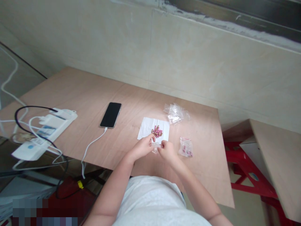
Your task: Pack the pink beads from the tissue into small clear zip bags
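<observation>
Between my two hands is a small clear plastic bag [155, 150], pinched near its upper edge. My left hand [145, 145] is closed on its left side, with the fingers curled. My right hand [167, 150] grips the right side in a closed pinch. Just beyond them lies a white sheet of paper [145, 127] bearing a heap of small pink and gold beads [157, 131]. Right of my right hand rests a clear zip bag [185, 147] with several pink pieces inside. What the held bag contains is too small to tell.
A pile of clear plastic bags [176, 113] lies toward the back. To the left are a phone [111, 115] on a white cable [90, 144] and a white power strip [54, 130] with tangled cords. Red stools [249, 172] stand right of the table [207, 175].
</observation>
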Motion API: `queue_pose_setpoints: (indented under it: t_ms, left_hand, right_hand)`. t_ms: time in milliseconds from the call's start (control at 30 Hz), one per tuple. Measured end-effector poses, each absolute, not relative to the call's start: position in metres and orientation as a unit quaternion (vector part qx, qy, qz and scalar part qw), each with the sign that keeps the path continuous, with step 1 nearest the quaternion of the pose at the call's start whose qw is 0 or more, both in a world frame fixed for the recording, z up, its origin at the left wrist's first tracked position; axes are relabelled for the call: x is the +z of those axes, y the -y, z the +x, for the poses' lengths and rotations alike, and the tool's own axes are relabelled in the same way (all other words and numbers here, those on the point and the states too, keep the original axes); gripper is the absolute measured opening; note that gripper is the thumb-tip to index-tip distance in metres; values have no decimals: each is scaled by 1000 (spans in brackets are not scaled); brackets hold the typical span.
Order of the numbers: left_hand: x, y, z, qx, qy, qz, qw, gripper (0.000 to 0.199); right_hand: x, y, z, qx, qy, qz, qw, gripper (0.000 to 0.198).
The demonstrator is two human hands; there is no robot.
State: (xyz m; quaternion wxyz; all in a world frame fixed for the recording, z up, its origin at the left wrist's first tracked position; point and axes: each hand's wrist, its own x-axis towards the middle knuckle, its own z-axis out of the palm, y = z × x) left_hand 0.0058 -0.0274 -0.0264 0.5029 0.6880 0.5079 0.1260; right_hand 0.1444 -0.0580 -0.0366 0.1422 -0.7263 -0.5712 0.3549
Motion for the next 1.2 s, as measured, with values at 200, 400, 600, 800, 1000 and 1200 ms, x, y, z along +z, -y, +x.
queue_pose_setpoints:
  t_ms: [200, 400, 600, 800, 1000, 1200]
  left_hand:
    - [-15, 24, -1, 180, -412, 735, 507, 23]
    - [-3, 31, -10, 121, -342, 735, 573, 62]
    - [-18, 21, -21, 176, -400, 713, 549, 26]
    - [-30, 10, -36, 177, -466, 697, 515, 32]
    - [-35, 6, -34, 170, -457, 696, 527, 32]
    - [-36, 2, -29, 151, -455, 694, 537, 32]
  right_hand:
    - [-28, 52, 148, 444, 514, -709, 189, 10]
    - [-16, 49, 148, 663, 346, -620, 238, 5]
    - [-25, 41, 165, 699, 335, -552, 307, 30]
    - [-78, 17, 165, 364, 440, -758, 315, 21]
    - [-88, 9, 160, 358, 461, -761, 284, 15]
    - [-93, 5, 160, 363, 489, -740, 285, 8]
